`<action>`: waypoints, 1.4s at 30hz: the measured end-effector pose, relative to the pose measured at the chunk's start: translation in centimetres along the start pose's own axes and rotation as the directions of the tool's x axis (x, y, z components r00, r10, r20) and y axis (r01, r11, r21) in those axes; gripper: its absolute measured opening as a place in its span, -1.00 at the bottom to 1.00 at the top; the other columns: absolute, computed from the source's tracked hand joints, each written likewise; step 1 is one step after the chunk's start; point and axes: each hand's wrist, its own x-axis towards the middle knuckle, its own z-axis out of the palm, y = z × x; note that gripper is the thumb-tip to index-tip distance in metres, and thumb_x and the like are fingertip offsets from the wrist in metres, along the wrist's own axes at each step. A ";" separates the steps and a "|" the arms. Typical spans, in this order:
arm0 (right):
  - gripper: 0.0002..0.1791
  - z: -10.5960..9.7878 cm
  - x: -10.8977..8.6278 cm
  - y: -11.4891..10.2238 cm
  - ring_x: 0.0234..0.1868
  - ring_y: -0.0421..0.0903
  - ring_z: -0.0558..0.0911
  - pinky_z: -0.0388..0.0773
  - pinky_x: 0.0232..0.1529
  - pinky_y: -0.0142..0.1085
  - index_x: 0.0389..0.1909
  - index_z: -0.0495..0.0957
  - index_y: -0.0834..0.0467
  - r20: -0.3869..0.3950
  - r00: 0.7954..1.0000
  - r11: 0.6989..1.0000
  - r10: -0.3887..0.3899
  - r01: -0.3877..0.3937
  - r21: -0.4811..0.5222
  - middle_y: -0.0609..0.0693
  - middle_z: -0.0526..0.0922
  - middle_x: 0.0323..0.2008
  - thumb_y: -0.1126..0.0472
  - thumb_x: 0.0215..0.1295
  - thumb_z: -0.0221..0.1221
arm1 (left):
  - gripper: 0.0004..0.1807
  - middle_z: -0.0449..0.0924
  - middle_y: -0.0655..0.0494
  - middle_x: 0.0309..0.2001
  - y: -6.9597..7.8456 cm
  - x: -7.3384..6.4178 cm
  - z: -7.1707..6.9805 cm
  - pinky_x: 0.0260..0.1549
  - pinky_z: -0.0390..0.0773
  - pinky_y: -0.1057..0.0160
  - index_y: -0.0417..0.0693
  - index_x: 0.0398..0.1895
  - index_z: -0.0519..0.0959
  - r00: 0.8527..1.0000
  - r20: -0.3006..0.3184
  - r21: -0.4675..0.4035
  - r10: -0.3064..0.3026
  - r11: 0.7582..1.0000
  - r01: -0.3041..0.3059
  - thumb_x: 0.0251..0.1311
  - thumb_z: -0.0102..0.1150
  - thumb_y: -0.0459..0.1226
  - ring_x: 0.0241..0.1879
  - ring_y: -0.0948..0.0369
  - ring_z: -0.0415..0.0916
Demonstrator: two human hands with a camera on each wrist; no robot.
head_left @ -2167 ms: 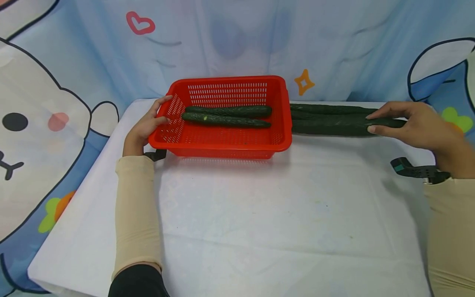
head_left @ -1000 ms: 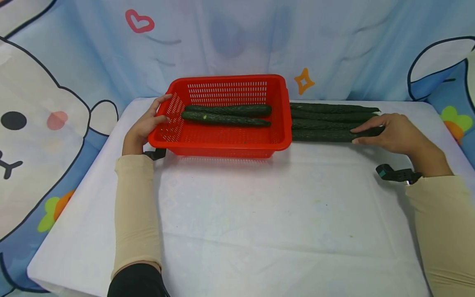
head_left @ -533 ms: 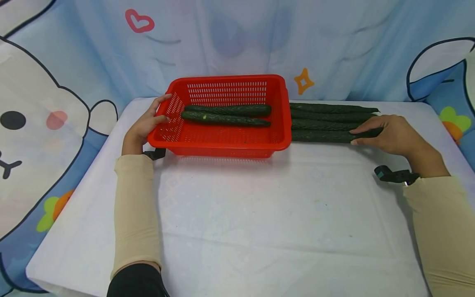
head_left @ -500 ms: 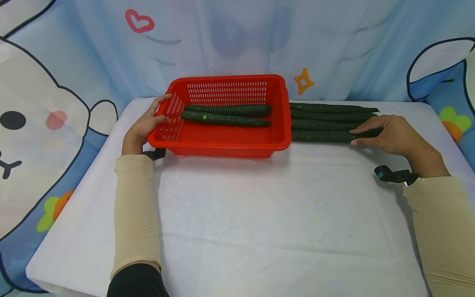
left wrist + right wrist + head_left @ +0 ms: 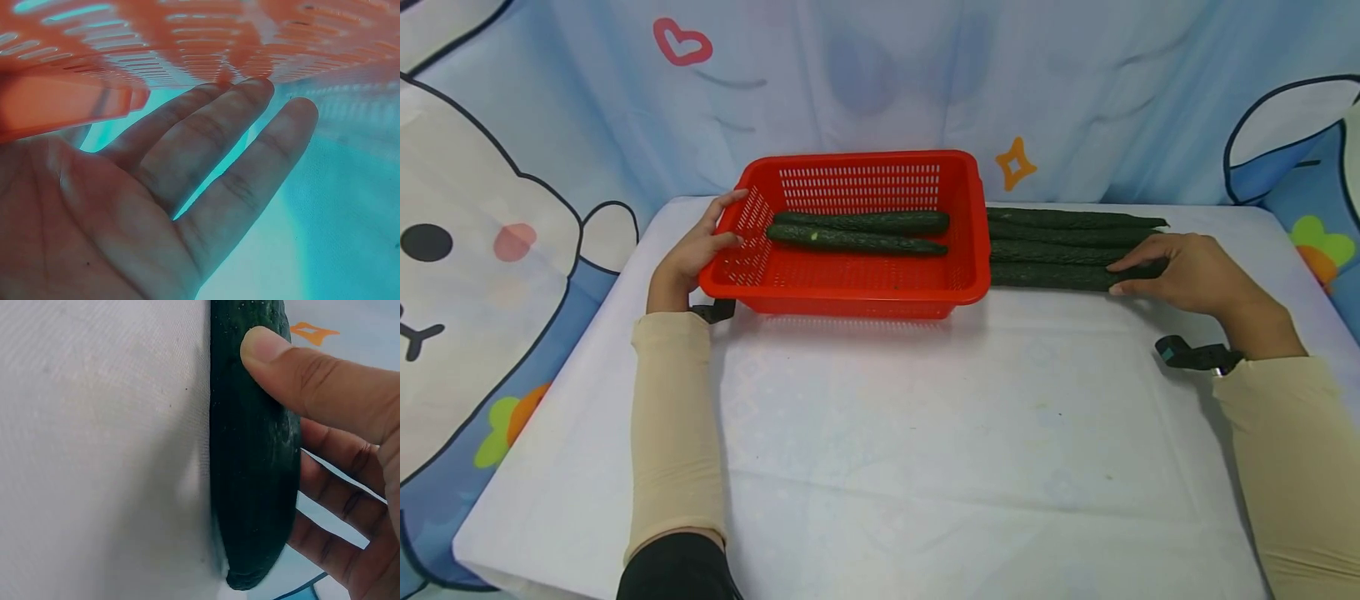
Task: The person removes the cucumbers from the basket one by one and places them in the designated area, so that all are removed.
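Note:
A red plastic basket (image 5: 850,307) with slotted walls stands at the back of the table, with two cucumbers (image 5: 857,240) lying side by side in it. My left hand (image 5: 688,254) grips its left end, fingertips over the rim; in the left wrist view, three straight fingers (image 5: 206,134) extend beneath the slotted plastic. Right of the basket, several long cucumbers (image 5: 1067,219) lie in a row, their left ends hidden by it. My right hand (image 5: 1195,275) pinches the nearest cucumber (image 5: 253,475) near its right end, the thumb on its near side and other fingers behind.
A white cloth covers the table (image 5: 910,450). Directly behind it hangs a blue patterned curtain (image 5: 865,75), close to the back edge. Each wrist carries a small black camera strap, such as the right one (image 5: 1198,353).
Since the earliest frame, my right hand has moved left and nearer, bringing its cucumber down to the front of the row. The last half second shows almost no motion; my left hand stays put.

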 end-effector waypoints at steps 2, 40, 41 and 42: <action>-0.66 -0.1 0.0 -0.2 0.02 0.27 0.55 0.47 -0.07 0.17 -0.14 0.75 0.16 0.011 1.000 0.999 -0.018 0.019 -0.036 0.31 0.64 -0.04 0.16 0.04 0.46 | -0.23 0.11 -0.02 0.38 -0.1 0.0 0.0 -0.22 0.70 0.32 0.59 0.45 0.04 1.000 0.002 0.002 0.001 1.000 -0.001 0.35 -0.10 -0.40 0.05 0.08 0.49; -0.44 -3.0 -1.9 -9.9 -0.11 0.15 0.65 0.55 -0.13 0.14 0.31 0.44 0.15 -0.044 0.966 0.965 -0.255 0.251 -0.080 0.19 0.68 -0.13 0.20 0.29 0.27 | -0.24 0.05 -0.03 0.43 0.0 0.0 -0.2 -0.20 0.70 0.31 0.57 0.47 0.02 1.000 0.013 0.016 0.006 1.000 -0.006 0.37 -0.09 -0.37 0.05 0.08 0.47; -0.44 -3.1 -2.1 -10.4 -0.11 0.14 0.65 0.55 -0.13 0.13 0.30 0.44 0.15 -0.055 0.963 0.962 -0.265 0.261 -0.076 0.18 0.68 -0.14 0.21 0.28 0.28 | -0.24 0.05 -0.04 0.43 0.0 0.0 -0.2 -0.20 0.70 0.31 0.57 0.47 0.02 1.000 0.012 0.018 0.006 1.000 -0.006 0.37 -0.09 -0.37 0.04 0.08 0.48; -0.44 -3.1 -2.3 -10.9 -0.12 0.13 0.65 0.56 -0.13 0.12 0.30 0.45 0.15 -0.069 0.959 0.960 -0.276 0.271 -0.071 0.18 0.68 -0.15 0.22 0.26 0.29 | -0.23 0.06 -0.04 0.43 0.0 0.0 -0.2 -0.20 0.70 0.31 0.57 0.47 0.02 1.000 0.012 0.020 0.007 1.000 -0.007 0.36 -0.09 -0.37 0.04 0.08 0.48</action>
